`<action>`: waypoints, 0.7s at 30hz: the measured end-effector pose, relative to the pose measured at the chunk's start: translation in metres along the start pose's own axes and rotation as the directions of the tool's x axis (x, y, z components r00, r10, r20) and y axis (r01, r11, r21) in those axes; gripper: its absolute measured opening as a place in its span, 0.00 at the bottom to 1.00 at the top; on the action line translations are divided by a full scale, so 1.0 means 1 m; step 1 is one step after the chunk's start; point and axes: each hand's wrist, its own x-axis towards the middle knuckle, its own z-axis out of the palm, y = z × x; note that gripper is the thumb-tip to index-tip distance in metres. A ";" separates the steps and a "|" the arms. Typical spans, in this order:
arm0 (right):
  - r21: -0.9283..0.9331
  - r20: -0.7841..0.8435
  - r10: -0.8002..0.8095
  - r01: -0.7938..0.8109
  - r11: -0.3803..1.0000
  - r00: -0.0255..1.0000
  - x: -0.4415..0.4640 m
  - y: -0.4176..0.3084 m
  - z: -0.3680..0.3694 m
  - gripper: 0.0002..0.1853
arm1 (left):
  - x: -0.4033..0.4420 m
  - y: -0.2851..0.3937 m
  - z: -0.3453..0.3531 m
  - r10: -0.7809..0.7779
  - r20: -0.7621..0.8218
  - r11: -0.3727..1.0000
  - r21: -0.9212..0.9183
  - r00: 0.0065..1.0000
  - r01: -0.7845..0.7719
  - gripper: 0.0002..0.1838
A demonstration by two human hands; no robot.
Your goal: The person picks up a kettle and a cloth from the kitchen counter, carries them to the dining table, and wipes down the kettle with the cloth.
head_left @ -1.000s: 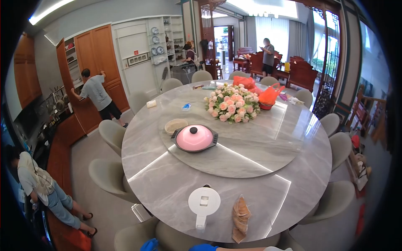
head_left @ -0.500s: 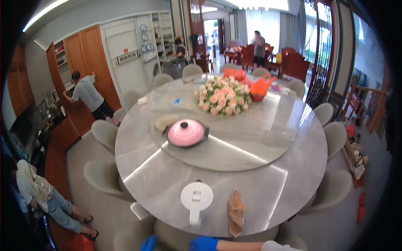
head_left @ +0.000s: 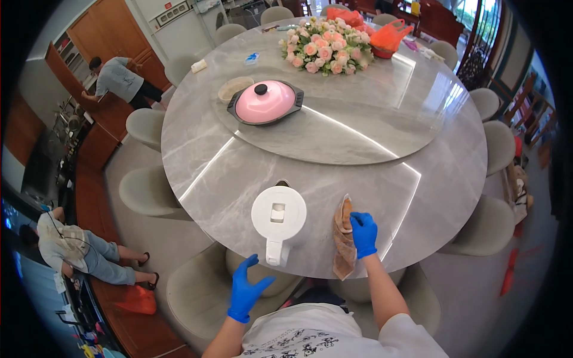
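My right hand (head_left: 363, 232), in a blue glove, has its fingers closed on the upper right edge of a folded brown cloth (head_left: 344, 247) at the table's near edge. Off the near edge, my left hand (head_left: 247, 289), also blue-gloved, is raised with thumb and fingers apart and nothing between them. A white lidded jug (head_left: 279, 213) stands just above that hand, its handle towards me. Farther back on the round turntable (head_left: 352, 134) sits a pink-lidded pot (head_left: 265, 102) with black side handles.
Behind the pot is a shallow basket (head_left: 234, 88). Pink flowers (head_left: 325, 51) and a red bag (head_left: 391, 37) stand at the back. Grey chairs (head_left: 149, 191) ring the table. One person (head_left: 121, 80) is at a cabinet, another (head_left: 77, 247) at the left counter.
The view has tilted down. Both my hands have come up into view from the bottom edge; the right one has reached the brown cloth, the left one has opened near the jug.
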 end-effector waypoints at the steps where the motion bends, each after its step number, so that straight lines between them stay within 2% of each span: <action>1: 0.008 -0.005 0.018 -0.018 1.000 1.000 0.006 0.006 0.001 0.07 | 0.008 0.009 0.006 -0.003 0.011 1.000 0.017 1.000 0.003 0.38; 3: -0.061 0.017 -0.033 0.034 0.998 0.999 0.013 0.021 0.010 0.08 | 0.018 0.023 0.014 0.012 -0.001 0.995 0.100 1.000 -0.012 0.38; 4: -0.051 0.017 -0.018 0.019 0.999 1.000 0.014 0.020 0.013 0.08 | 0.022 0.023 0.018 0.007 0.003 0.993 0.117 1.000 -0.007 0.38; 6: -0.183 0.061 0.041 -0.029 0.983 0.997 0.015 0.019 0.021 0.12 | 0.031 0.017 0.026 0.069 0.018 0.988 0.134 0.997 -0.071 0.39; 7: -0.175 0.062 0.058 -0.046 0.983 0.996 0.016 0.017 0.024 0.12 | 0.032 0.019 0.029 0.062 0.027 0.986 0.151 0.998 -0.065 0.39; 9: -0.425 0.050 -0.054 0.070 0.902 0.997 0.014 0.015 0.032 0.17 | 0.033 0.019 0.036 -0.037 0.025 0.998 0.059 0.999 0.036 0.35; 10: -0.424 0.048 -0.025 0.043 0.904 0.999 0.012 0.019 0.037 0.17 | 0.032 0.017 0.039 -0.052 0.043 0.996 0.077 0.998 0.048 0.35; 12: -0.549 0.146 -0.016 0.095 0.830 0.989 0.008 0.029 0.046 0.20 | 0.033 0.013 0.045 -0.109 0.004 0.993 -0.050 0.994 0.109 0.30; 13: -0.548 0.141 0.013 0.067 0.834 0.990 0.004 0.036 0.051 0.20 | 0.034 0.017 0.047 -0.119 0.023 0.992 -0.029 0.993 0.120 0.30; 15: -0.542 0.130 -0.104 0.158 0.825 0.986 0.000 0.051 0.056 0.18 | 0.038 0.031 0.053 -0.141 -0.001 0.987 -0.073 0.990 0.141 0.26; 16: -0.545 0.119 -0.083 0.135 0.828 0.989 0.001 0.055 0.058 0.18 | 0.041 0.029 0.054 -0.145 0.018 0.988 -0.059 0.989 0.146 0.26; 18: -0.458 0.135 -0.170 0.214 0.863 0.976 0.000 0.064 0.061 0.15 | 0.048 0.026 0.046 -0.194 0.027 0.977 0.099 0.981 0.191 0.25; 19: -0.460 0.126 -0.148 0.190 0.867 0.981 -0.001 0.067 0.060 0.15 | 0.050 0.024 0.041 -0.197 0.034 0.971 0.143 0.980 0.190 0.23; 21: -0.430 0.130 -0.184 0.223 0.875 0.974 0.001 0.072 0.060 0.13 | 0.058 0.026 0.030 -0.218 0.036 0.968 0.133 0.975 0.212 0.22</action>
